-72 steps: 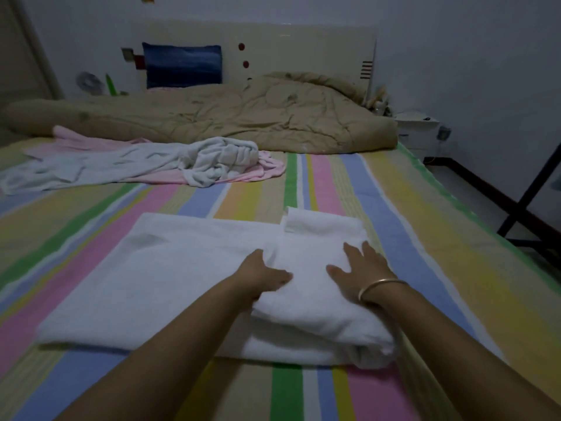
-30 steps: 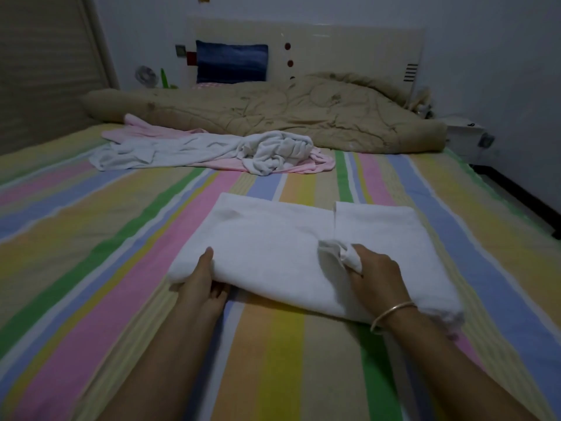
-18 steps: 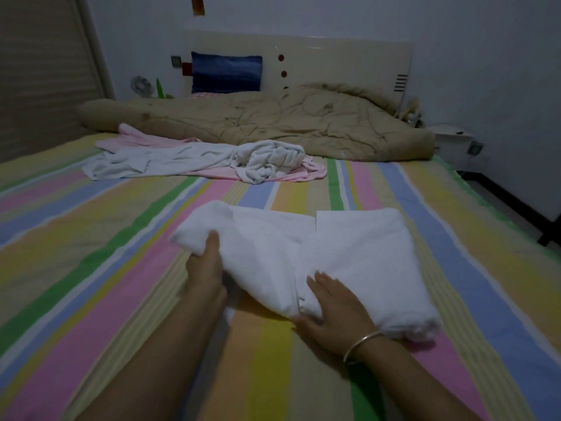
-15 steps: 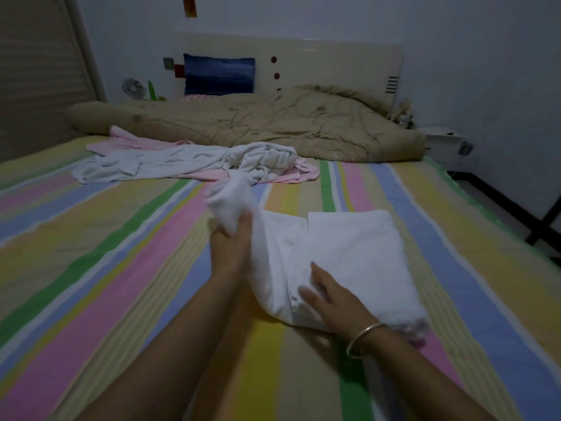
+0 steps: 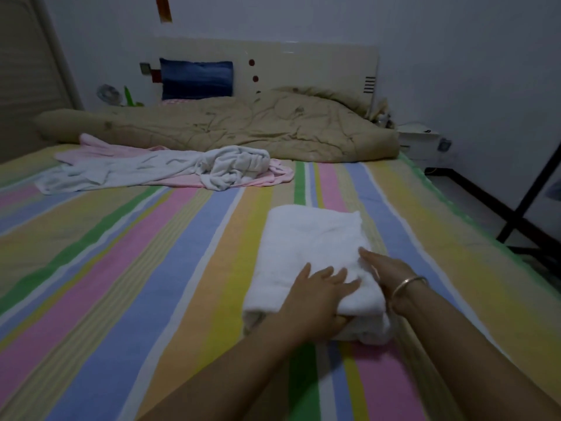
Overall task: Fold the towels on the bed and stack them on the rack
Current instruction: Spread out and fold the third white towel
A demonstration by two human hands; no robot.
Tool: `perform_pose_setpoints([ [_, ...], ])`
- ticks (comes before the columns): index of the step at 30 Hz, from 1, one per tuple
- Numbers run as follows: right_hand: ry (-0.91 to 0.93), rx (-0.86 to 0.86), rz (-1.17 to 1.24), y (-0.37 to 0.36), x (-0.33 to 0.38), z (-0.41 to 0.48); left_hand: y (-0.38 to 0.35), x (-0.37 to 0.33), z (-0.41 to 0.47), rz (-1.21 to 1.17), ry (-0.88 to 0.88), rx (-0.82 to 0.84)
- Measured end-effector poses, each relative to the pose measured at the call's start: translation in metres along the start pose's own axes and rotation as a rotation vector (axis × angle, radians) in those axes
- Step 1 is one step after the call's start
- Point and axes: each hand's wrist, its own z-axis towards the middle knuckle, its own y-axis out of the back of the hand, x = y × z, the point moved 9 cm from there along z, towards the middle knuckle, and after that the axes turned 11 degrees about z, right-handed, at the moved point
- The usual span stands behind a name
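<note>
Folded towel (image 5: pixel 309 235) on bed (image 5: pixel 151 268), under my hands. My left hand (image 5: pixel 318 296): fingers on top, thumb under top fold, pinching. My right hand (image 5: pixel 385 275) flat against right edge. Looks soft, light, floppy: I'd scoop from beneath, both sides.

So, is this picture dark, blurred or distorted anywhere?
Head view: dim, bluish light with no glare; the folded white towel is the brightest patch; the left hand and right hand touching it look slightly soft; straight lines lean near the frame edges; shadows on the bed are faint.
</note>
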Motion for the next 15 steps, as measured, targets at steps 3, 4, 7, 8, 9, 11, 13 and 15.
perform_pose_setpoints([
  [3,0.187,-0.033,-0.304,-0.007,0.024,0.002,0.01,0.001,-0.003,-0.047,0.006,-0.014],
  [4,0.262,-0.037,-0.374,-0.009,0.035,0.001,0.014,0.002,-0.004,-0.082,0.002,-0.007],
  [7,0.422,0.002,-0.459,-0.013,0.052,-0.003,0.037,0.019,-0.002,-0.456,0.117,-0.035],
  [8,0.441,0.008,-0.476,-0.011,0.051,-0.002,0.047,0.033,-0.003,-0.558,0.197,-0.117],
  [9,0.434,0.015,-0.501,-0.009,0.047,0.0,0.053,0.049,-0.004,-0.547,0.275,-0.208],
  [11,0.428,0.017,-0.575,-0.006,0.035,0.005,0.044,0.07,-0.008,-0.248,0.372,-0.233],
  [13,0.446,-0.039,-0.703,-0.002,0.03,0.011,0.008,0.07,-0.014,0.042,0.36,-0.057],
  [15,0.426,-0.136,-0.923,0.007,0.028,0.016,-0.03,0.066,-0.024,0.171,0.351,0.069],
])
